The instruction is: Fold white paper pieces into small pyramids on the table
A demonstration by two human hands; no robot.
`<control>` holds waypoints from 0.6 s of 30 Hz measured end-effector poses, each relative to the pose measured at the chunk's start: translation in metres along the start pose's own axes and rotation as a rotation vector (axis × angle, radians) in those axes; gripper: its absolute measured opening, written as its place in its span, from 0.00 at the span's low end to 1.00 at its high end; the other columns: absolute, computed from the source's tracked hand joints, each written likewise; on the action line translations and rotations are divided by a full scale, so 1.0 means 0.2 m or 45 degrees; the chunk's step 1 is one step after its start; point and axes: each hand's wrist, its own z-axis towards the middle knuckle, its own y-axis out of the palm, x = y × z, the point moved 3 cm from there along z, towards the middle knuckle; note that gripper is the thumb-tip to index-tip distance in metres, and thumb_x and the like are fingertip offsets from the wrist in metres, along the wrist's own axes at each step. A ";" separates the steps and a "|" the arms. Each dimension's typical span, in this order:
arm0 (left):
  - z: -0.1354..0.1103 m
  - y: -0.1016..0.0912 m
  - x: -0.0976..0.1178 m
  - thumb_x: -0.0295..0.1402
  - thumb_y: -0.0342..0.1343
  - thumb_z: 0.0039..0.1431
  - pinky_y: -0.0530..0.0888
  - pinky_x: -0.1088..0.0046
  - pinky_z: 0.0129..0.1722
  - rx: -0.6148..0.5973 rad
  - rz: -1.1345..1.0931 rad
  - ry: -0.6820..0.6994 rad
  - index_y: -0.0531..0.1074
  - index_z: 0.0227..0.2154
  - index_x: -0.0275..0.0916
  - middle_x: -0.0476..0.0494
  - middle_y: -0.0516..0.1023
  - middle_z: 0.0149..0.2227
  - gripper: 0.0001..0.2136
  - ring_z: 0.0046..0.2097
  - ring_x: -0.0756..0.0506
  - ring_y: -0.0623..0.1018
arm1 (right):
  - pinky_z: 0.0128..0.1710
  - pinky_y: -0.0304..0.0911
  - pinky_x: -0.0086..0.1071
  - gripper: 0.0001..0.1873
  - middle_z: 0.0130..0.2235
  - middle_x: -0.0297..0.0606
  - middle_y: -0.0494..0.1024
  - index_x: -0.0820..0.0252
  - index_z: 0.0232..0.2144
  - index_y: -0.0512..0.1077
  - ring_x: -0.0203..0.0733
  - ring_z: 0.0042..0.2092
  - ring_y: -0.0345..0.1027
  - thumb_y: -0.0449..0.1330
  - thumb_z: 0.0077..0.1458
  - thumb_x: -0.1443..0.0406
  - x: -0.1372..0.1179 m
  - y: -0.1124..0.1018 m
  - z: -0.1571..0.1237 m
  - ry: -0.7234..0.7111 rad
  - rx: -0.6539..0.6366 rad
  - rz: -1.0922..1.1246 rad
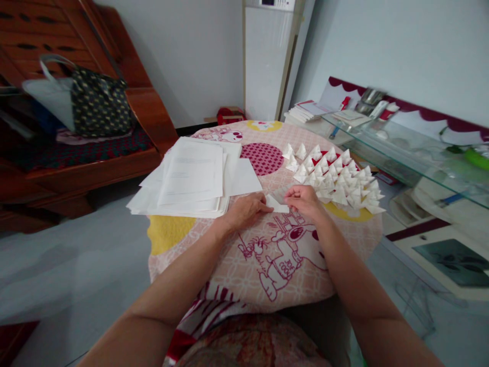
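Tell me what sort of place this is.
Most likely a living room in a home: a carved wooden bench with a patterned bag on it, and a table covered by a cartoon-print cloth.

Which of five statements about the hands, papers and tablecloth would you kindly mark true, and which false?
1. The left hand and right hand are both at one small folded slip of paper. True.
2. The stack of paper sheets lies on the tablecloth, toward the person's left. True.
3. The tablecloth is plain blue. False: it is largely pale pink and patterned, with a cartoon dog.
4. Many pointed folded-paper pieces stand toward the person's right. True.
5. The left hand rests on the stack of paper sheets. False: its fingers are on the folded slip.
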 end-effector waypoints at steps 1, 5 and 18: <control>0.00 -0.01 0.00 0.32 0.50 0.68 0.70 0.70 0.47 0.003 -0.011 -0.014 0.81 0.50 0.51 0.44 0.79 0.45 0.16 0.46 0.45 0.77 | 0.20 0.56 0.26 0.03 0.22 0.32 0.75 0.61 0.28 0.75 0.33 0.20 0.63 0.61 0.47 0.68 -0.02 0.04 0.00 -0.024 -0.020 -0.032; 0.02 -0.03 0.02 0.29 0.53 0.64 0.71 0.70 0.48 0.061 -0.076 -0.203 0.81 0.47 0.45 0.45 0.81 0.45 0.14 0.47 0.44 0.78 | 0.25 0.57 0.27 0.03 0.22 0.33 0.75 0.62 0.25 0.77 0.35 0.25 0.67 0.63 0.45 0.71 -0.07 0.15 0.00 -0.110 -0.096 -0.334; 0.09 0.00 0.04 0.27 0.57 0.54 0.72 0.69 0.41 0.157 -0.169 -0.500 0.77 0.41 0.37 0.41 0.82 0.39 0.11 0.40 0.43 0.78 | 0.29 0.60 0.28 0.07 0.24 0.34 0.77 0.62 0.25 0.78 0.36 0.26 0.68 0.63 0.43 0.76 -0.06 0.16 0.01 -0.122 -0.085 -0.451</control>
